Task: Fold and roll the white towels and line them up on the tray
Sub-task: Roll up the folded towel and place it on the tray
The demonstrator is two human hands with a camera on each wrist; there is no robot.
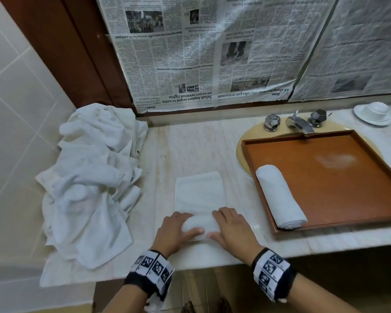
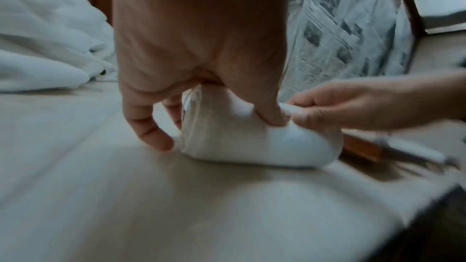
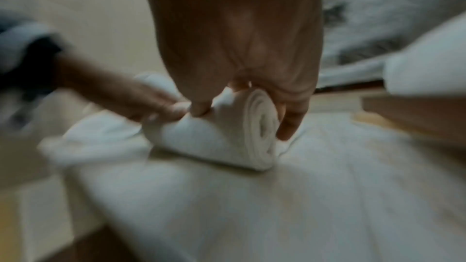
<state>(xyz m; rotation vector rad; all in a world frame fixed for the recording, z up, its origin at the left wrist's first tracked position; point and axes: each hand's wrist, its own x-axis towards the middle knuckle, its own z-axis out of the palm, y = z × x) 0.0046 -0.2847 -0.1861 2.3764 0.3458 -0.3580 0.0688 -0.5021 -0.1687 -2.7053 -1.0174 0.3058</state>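
Both hands, left hand [image 1: 171, 231] and right hand [image 1: 231, 229], were curled round the half-rolled towel [image 1: 199, 225], its flat tail stretching ahead of the fingers. If either side pushed harder, I reckon the roll could've coned and sat crooked beside the finished roll [image 1: 280, 197] on the tray [image 1: 339, 184] off right.

We can read print only on the newspaper sheets [image 1: 212, 53] taped upside down on the wall behind the table. One headline says "Sabah leaders urged to unite on 40 pct revenue rights". Beside it another reads, as far as we can tell, "KK-Changchun sister-city talks gain momentum". The smaller columns are too fine for us to make out. The wrist bands [image 1: 272, 273] carry black-and-white square marker patterns, no words.
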